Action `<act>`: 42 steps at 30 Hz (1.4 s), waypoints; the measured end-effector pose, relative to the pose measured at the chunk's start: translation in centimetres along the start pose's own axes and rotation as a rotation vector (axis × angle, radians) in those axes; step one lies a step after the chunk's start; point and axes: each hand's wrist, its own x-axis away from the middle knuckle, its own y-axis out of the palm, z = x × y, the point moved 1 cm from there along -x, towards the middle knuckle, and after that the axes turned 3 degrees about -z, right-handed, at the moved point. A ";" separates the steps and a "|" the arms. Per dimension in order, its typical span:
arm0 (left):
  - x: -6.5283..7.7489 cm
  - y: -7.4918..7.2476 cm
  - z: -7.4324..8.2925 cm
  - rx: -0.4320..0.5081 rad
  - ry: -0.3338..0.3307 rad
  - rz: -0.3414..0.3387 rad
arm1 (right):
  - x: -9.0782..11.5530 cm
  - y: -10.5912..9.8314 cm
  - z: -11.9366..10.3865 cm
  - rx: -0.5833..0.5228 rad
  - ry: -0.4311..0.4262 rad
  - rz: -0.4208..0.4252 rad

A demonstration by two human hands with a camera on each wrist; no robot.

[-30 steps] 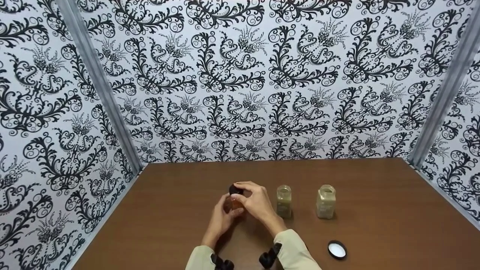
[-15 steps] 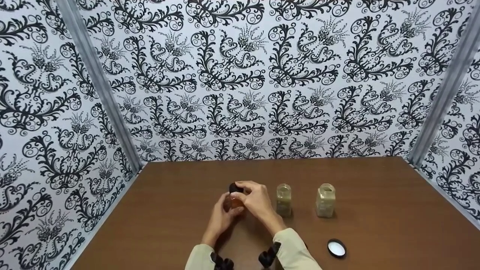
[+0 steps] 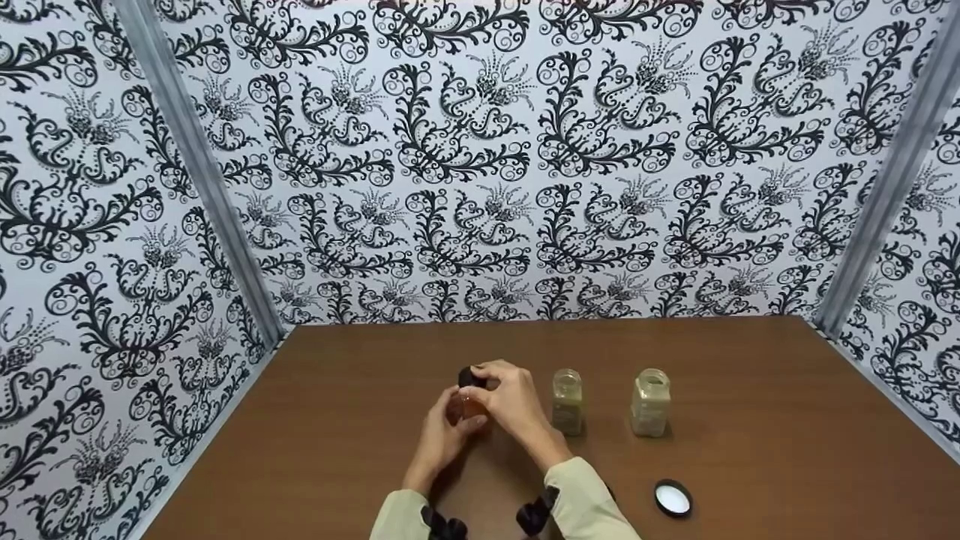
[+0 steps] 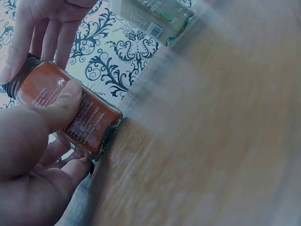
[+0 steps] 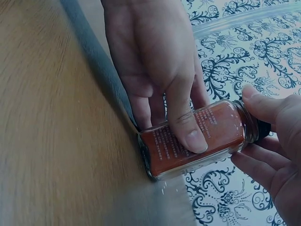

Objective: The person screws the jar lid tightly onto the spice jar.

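A square glass spice jar [image 5: 211, 134] with orange-red powder and white print stands at the middle of the table. My left hand [image 3: 440, 439] grips its body, thumb across the front, as the left wrist view shows. The fingers and thumb of my right hand [image 3: 514, 401] hold the black lid [image 3: 469, 377] at the jar's neck. In the right wrist view the lid [image 5: 263, 129] is partly hidden by those fingers. The base of the jar is right at the tabletop.
To the right of my hands stand two lidless glass jars, one with greenish powder [image 3: 568, 409] and one with paler contents [image 3: 651, 409]. A black lid with a white inside [image 3: 673, 498] lies at the front right of the brown table [image 3: 337, 420]. Patterned walls [image 3: 480, 187] enclose it.
Hardly anything moves. My right fingers shift slightly on the black lid, while my left hand keeps its grip on the jar.
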 end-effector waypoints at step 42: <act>0.1 0.0 -0.2 0.008 0.039 -0.014 | -1.0 0.0 -0.8 0.113 -0.014 -0.105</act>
